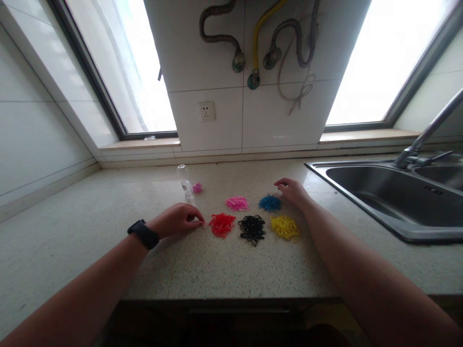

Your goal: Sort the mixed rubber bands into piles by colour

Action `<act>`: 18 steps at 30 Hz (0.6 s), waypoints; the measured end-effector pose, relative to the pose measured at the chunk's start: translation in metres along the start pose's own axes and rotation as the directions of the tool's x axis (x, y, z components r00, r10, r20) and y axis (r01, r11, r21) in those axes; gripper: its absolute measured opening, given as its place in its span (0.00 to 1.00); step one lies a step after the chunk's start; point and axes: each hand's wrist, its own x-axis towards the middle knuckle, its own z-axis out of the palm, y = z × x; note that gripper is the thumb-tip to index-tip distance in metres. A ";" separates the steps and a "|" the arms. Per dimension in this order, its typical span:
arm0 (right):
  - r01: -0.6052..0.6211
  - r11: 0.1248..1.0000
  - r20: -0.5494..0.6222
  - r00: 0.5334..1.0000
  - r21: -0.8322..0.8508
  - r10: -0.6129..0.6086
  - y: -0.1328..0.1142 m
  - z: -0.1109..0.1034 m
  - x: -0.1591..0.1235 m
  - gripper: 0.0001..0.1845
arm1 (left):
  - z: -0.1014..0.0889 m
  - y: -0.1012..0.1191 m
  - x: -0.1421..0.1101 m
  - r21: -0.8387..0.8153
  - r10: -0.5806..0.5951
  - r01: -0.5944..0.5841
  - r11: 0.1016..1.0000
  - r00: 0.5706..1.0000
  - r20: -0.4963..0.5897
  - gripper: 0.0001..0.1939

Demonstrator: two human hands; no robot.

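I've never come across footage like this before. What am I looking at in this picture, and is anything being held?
No machine here: these are a person's bare hands, seen from a camera worn on their head, looking forward and down. On the speckled countertop lie five piles of what look like small rubber bands: pink pile, blue pile, red pile, black pile and yellow pile. The left hand, below a dark watch, pinches beside the red pile; whether it holds anything is too small to tell. The right hand is beside the blue pile, nothing visibly held. A steel sink is at right.
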 end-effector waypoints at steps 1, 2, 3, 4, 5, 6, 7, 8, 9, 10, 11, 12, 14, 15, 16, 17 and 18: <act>0.004 1.000 0.000 1.000 0.001 -0.004 0.000 0.000 0.000 0.16 | 0.000 -0.001 0.000 -0.026 -0.018 0.017 1.000 1.000 -0.017 0.14; 0.009 1.000 0.001 1.000 0.002 -0.009 0.000 0.001 0.000 0.15 | 0.001 -0.002 0.000 -0.059 -0.035 0.033 0.998 0.999 -0.039 0.14; 0.013 1.000 0.002 1.000 0.004 -0.013 0.000 0.001 0.000 0.15 | 0.001 -0.001 0.000 -0.100 -0.053 0.046 0.994 0.997 -0.062 0.15; 0.013 1.000 0.000 1.000 0.004 -0.013 0.000 0.001 0.000 0.15 | 0.002 -0.001 0.000 -0.147 -0.070 0.057 0.987 0.994 -0.082 0.16; 0.013 1.000 -0.001 1.000 0.004 -0.013 0.000 0.001 0.000 0.15 | 0.003 0.001 0.001 -0.200 -0.086 0.066 0.978 0.992 -0.094 0.16; 0.013 1.000 -0.003 1.000 0.003 -0.013 0.000 0.001 0.000 0.15 | 0.004 0.003 0.001 -0.258 -0.101 0.071 0.963 0.990 -0.102 0.17; 0.013 1.000 -0.004 1.000 0.003 -0.013 0.000 0.001 0.000 0.15 | 0.005 0.007 0.003 -0.321 -0.116 0.075 0.944 0.987 -0.109 0.17; 0.013 1.000 -0.002 1.000 0.004 -0.013 0.000 0.001 0.000 0.15 | 0.006 0.012 0.004 -0.384 -0.133 0.078 0.920 0.984 -0.117 0.17; 0.016 1.000 0.003 1.000 0.007 -0.016 0.001 0.001 0.000 0.15 | 0.008 0.017 0.005 -0.446 -0.151 0.079 0.891 0.980 -0.129 0.17; 0.019 1.000 0.009 1.000 0.013 -0.019 0.002 0.002 0.001 0.15 | 0.009 0.023 0.007 -0.503 -0.170 0.076 0.861 0.975 -0.144 0.16; 0.021 1.000 0.014 1.000 0.019 -0.021 0.003 0.002 0.001 0.15 | 0.010 0.029 0.008 -0.552 -0.190 0.073 0.831 0.969 -0.157 0.16; 0.022 0.999 0.018 1.000 0.025 -0.023 0.004 0.003 0.002 0.15 | 0.011 0.035 0.010 -0.596 -0.210 0.073 0.800 0.964 -0.164 0.16; 0.024 0.999 0.021 0.999 0.027 -0.025 0.005 0.003 0.003 0.15 | 0.013 0.047 0.011 -0.677 -0.250 0.082 0.731 0.956 -0.154 0.16; 0.023 0.999 0.022 0.999 0.024 -0.023 0.006 0.004 0.003 0.15 | 0.014 0.051 0.012 -0.718 -0.267 0.088 0.690 0.953 -0.140 0.16; 0.019 1.000 0.026 0.999 0.018 -0.019 0.006 0.004 0.003 0.15 | 0.015 0.056 0.012 -0.758 -0.280 0.091 0.646 0.952 -0.124 0.15; 0.015 1.000 0.031 0.999 0.012 -0.015 0.006 0.004 0.003 0.15 | 0.016 0.059 0.013 -0.797 -0.285 0.087 0.598 0.952 -0.110 0.15; 0.012 1.000 0.035 0.999 0.007 -0.013 0.006 0.004 0.003 0.15 | 0.017 0.062 0.013 -0.832 -0.285 0.078 0.550 0.954 -0.099 0.15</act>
